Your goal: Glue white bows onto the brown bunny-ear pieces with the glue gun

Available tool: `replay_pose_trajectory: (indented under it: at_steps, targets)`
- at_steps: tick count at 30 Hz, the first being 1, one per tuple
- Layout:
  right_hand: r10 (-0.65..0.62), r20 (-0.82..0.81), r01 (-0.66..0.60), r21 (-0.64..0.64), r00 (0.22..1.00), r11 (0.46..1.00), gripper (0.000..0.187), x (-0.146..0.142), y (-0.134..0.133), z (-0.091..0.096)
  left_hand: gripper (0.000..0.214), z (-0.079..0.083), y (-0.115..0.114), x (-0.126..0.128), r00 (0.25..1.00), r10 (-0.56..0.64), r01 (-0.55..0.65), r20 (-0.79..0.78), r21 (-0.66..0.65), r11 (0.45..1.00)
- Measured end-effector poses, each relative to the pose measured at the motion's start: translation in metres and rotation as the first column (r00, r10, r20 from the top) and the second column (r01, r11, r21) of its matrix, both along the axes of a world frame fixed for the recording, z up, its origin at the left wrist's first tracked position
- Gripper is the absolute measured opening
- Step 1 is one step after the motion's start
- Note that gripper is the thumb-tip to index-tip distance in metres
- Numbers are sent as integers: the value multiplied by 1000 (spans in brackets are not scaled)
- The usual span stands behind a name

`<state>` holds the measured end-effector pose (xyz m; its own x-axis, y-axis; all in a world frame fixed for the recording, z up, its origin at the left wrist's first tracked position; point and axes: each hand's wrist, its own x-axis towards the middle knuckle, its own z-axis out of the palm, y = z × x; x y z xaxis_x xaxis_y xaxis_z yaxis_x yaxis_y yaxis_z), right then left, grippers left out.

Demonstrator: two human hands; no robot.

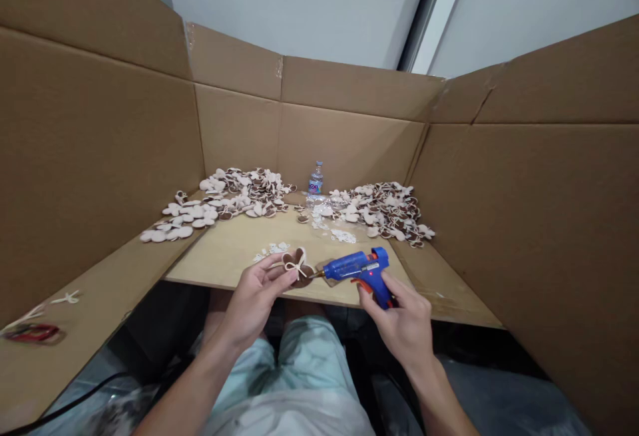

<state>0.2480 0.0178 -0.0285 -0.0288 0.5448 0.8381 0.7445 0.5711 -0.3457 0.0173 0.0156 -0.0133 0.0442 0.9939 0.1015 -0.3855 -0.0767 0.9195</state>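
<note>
Between the fingers and thumb of my left hand [259,296] is a brown, rounded-lobed ornament [302,275] with a cream string bow on its front and a pale edge. My right hand [404,316] grips a blue hot glue gun [354,267] by its handle, with fingers near the orange trigger. The gun's metal nozzle points left and meets or nearly meets the ornament's right edge; I cannot tell if they touch. Just behind the ornament, small white pieces [272,249] lie scattered on the wooden board [239,239].
Heaps of similar brown-and-white ornaments lie at the back left [239,193] and back right [384,206]. A water bottle [316,180] stands between them, behind more white pieces [343,235]. Cardboard walls [349,96] enclose the board. Red-handled snips [32,333] and string [64,299] lie at far left.
</note>
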Motion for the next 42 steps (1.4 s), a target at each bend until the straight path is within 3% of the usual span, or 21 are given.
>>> replay_pose_trajectory:
  at_steps: [19,22,24,26,28,30,34,39,42]
  targets:
    - [-30,17,27,168,999,985,5,1,5,-6,33,-3,2,-3,997,22,-18,-77,48,999]
    - [-35,-40,38,61,999,997,10,3,5,-5,33,-4,3,-5,996,17,-12,-93,53,999]
    - [-51,-140,35,-115,989,993,19,5,4,-3,35,-3,3,-6,995,9,-4,-103,50,999]
    - [-48,-285,-53,-337,957,940,31,8,6,0,37,-2,4,-8,996,-10,14,-91,40,999]
    - [-59,-398,-163,-501,916,850,41,12,12,0,38,-1,3,-8,998,-25,27,-50,24,999]
    - [-116,-358,-132,-598,927,791,47,19,24,-3,39,1,3,-8,999,-33,33,7,3,999]
    - [-249,-98,126,-653,963,747,30,29,54,-21,36,7,-2,-6,993,-72,75,95,-31,997]
    - [-325,60,281,-663,944,694,26,29,78,-55,30,11,-11,-6,982,-113,123,153,-55,991]
    - [-338,113,329,-638,934,696,32,26,84,-68,30,13,-13,-8,980,-127,138,153,-59,989]
